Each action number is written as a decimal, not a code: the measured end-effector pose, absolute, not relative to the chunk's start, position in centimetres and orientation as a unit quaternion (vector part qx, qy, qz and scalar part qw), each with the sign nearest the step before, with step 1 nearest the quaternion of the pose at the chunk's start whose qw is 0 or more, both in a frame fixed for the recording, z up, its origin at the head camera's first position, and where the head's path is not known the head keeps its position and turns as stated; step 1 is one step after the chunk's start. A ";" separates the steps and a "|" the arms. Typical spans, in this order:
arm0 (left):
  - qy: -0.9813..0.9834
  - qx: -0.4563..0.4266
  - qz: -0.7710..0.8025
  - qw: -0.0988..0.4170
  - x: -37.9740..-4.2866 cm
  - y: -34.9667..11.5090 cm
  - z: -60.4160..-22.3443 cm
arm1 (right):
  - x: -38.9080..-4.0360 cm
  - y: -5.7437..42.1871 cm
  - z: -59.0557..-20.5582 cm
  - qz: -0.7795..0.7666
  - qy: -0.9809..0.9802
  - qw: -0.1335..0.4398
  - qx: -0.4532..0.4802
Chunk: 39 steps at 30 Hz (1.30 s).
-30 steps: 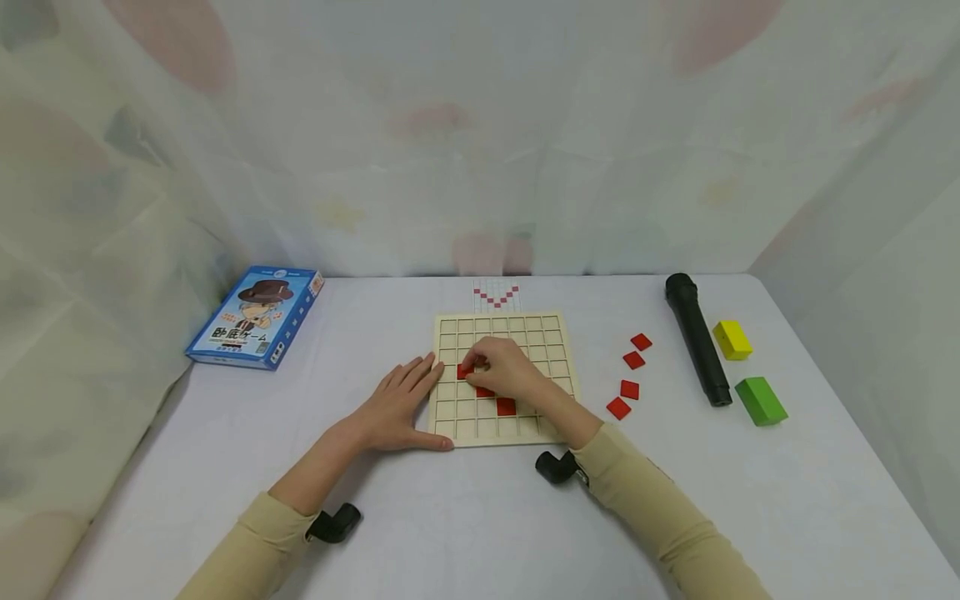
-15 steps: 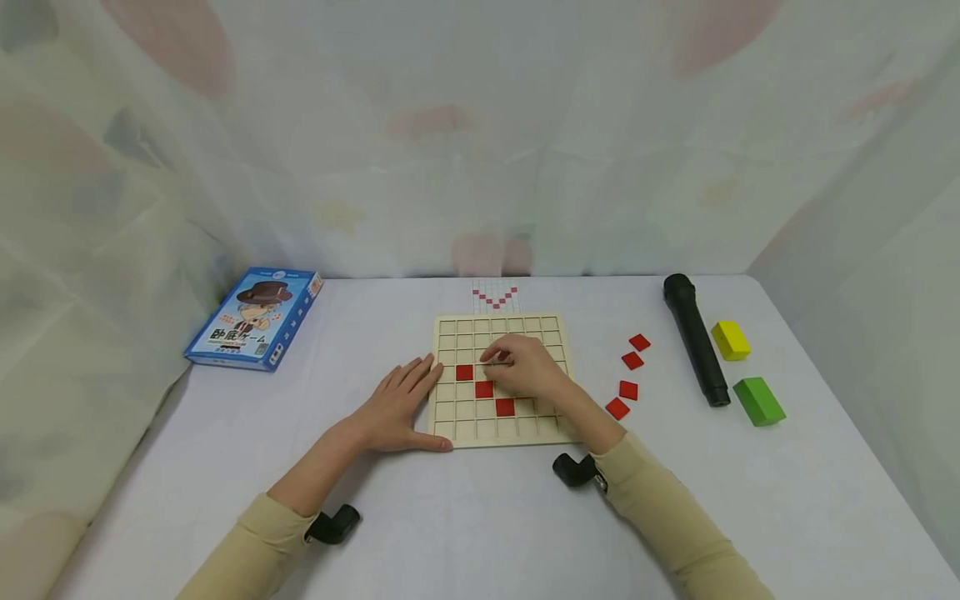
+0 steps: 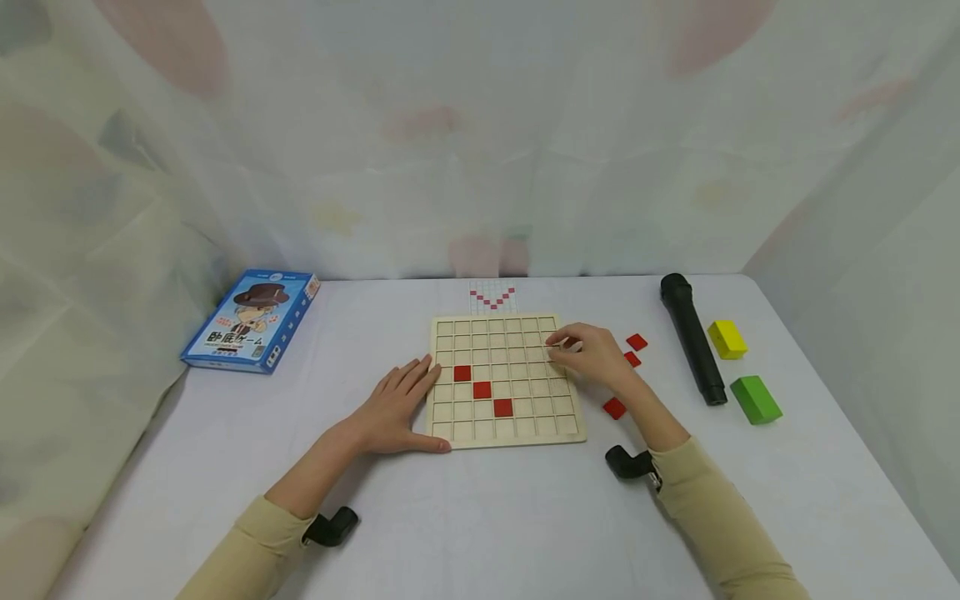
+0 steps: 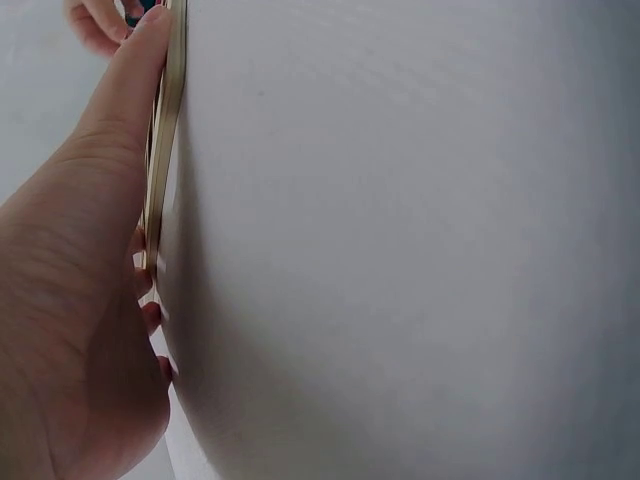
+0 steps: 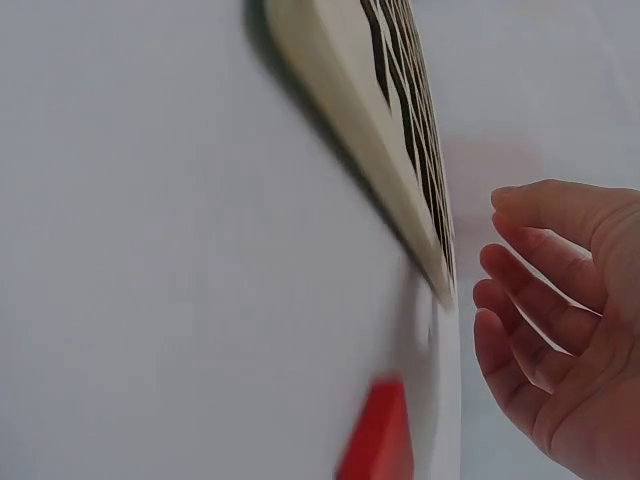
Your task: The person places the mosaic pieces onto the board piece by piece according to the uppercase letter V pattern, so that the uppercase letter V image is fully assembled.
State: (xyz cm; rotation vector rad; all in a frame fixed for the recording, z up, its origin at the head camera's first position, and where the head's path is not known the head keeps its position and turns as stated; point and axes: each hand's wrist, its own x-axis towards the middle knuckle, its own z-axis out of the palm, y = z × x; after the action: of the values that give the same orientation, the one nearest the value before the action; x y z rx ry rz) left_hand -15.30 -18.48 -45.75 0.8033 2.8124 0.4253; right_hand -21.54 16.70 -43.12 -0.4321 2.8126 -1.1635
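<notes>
A pale wooden grid board [image 3: 525, 429] lies on the table, with three red square tiles in its cells; the middle one is a red tile [image 3: 482, 390] in a diagonal line stepping down to the right. My left hand [image 3: 397, 408] rests spread at the board's left edge, its thumb by the near corner. In the left wrist view the thumb [image 4: 120, 110] lies along the board's edge. My right hand [image 3: 588, 354] hovers over the board's right edge, fingers loosely bent. The right wrist view shows nothing between those fingers [image 5: 535, 340].
Loose red tiles lie right of the board, such as a near tile [image 3: 615, 407], partly covered by the right arm. Beyond them are a black microphone [image 3: 693, 337], a yellow block [image 3: 727, 339] and a green block [image 3: 756, 400]. A pattern card [image 3: 492, 297] lies behind the board, a blue box [image 3: 251, 321] far left.
My right hand has let go of the leftmost red tile, which lies in its cell, and has moved right across the board to its right edge. The left hand stays in place.
</notes>
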 end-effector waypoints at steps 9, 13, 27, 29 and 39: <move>0.948 0.271 0.143 0.090 -15.3 -18.5 -45.9 | -20.9 22.2 -43.1 -0.340 0.936 0.027 -0.085; 0.947 0.271 0.144 0.092 -15.3 -18.5 -45.9 | -20.4 24.2 -42.9 -0.329 0.942 0.033 -0.063; 0.947 0.274 0.143 0.091 -15.4 -18.5 -45.9 | -20.0 26.5 -43.8 -0.326 0.942 0.065 -0.054; 0.946 0.276 0.143 0.090 -15.4 -18.6 -46.0 | -20.0 26.2 -43.8 -0.333 0.938 0.069 -0.063; 0.947 0.273 0.140 0.095 -15.5 -18.6 -46.0 | -20.1 25.4 -43.7 -0.323 0.942 0.063 -0.072</move>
State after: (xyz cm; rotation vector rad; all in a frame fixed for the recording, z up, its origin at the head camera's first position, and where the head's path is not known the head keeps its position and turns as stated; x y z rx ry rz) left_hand -15.47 -18.59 -46.03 0.8089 2.8081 0.4157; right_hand -20.05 25.40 -43.71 -0.2180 2.8450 -0.9746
